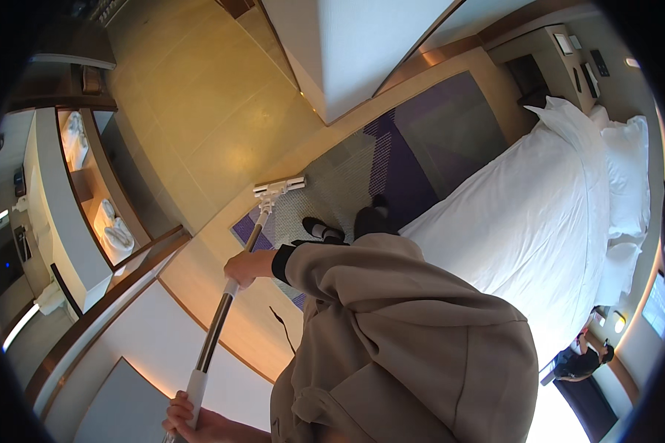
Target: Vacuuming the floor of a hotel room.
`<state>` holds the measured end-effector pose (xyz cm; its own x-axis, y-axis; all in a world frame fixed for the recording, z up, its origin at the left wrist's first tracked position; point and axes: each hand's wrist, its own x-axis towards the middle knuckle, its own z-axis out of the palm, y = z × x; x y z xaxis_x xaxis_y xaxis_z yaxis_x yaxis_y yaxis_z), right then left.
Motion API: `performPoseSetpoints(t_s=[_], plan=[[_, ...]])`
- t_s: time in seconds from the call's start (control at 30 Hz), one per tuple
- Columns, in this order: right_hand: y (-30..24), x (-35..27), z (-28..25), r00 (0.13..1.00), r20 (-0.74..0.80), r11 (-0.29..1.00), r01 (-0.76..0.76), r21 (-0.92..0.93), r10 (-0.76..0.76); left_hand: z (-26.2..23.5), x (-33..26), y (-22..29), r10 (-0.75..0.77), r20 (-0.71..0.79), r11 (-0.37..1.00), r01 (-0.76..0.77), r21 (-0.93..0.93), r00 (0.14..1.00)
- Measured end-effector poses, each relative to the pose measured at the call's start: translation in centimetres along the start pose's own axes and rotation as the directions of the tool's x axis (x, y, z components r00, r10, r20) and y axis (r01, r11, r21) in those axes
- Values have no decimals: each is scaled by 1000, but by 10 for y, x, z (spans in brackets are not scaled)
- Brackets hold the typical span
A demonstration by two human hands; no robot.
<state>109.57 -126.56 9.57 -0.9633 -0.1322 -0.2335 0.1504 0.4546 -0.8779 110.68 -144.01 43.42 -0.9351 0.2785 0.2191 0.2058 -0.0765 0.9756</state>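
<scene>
A long mop (216,321) with a silver and white pole slants from the lower left up to the floor. Its narrow white head (279,187) rests where the patterned carpet meets the pale floor border. My right hand (250,268), coming out of a beige sleeve with a dark cuff, is wrapped round the middle of the pole. Lower down, near the bottom edge, my left hand (188,422) grips the white upper part of the handle. My feet in dark shoes (322,229) stand on the carpet just behind the mop head.
A bed (510,199) with white bedding stands on the right. Ahead, a white wall corner (325,103) juts in beside tan floor tiles (192,111). Shelves with white towels (117,230) are at left. A thin dark cord (282,328) lies nearby. Another person (585,362) is at far right.
</scene>
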Motion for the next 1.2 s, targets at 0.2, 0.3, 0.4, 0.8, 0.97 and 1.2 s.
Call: performPoseSetpoints(t_s=[0.2, 0.3, 0.4, 0.8, 0.97, 1.2], plan=[[-2, -65, -22, 951, -266, 988, -154, 33, 157, 10, 55, 4, 22, 388, 983, 50, -175, 922], [48, -129, -35, 862, -454, 964, -264, -24, 225, 43, 53, -40, 8, 514, 965, 128, -228, 858], [126, -213, -60, 752, -557, 916, -401, 37, 352, 103, 25, -111, 45, 615, 968, 119, -222, 787], [290, -294, -125, 354, -683, 596, -789, 150, 639, 263, -41, -286, -102, 718, 843, 443, -305, 689], [201, -147, -59, 435, -641, 654, -744, 140, 633, 100, 52, -270, -165, 645, 931, 334, -148, 746], [-7, 109, 41, 659, -659, 931, -295, 216, 362, -110, 204, -104, -209, 482, 973, 232, 13, 851]])
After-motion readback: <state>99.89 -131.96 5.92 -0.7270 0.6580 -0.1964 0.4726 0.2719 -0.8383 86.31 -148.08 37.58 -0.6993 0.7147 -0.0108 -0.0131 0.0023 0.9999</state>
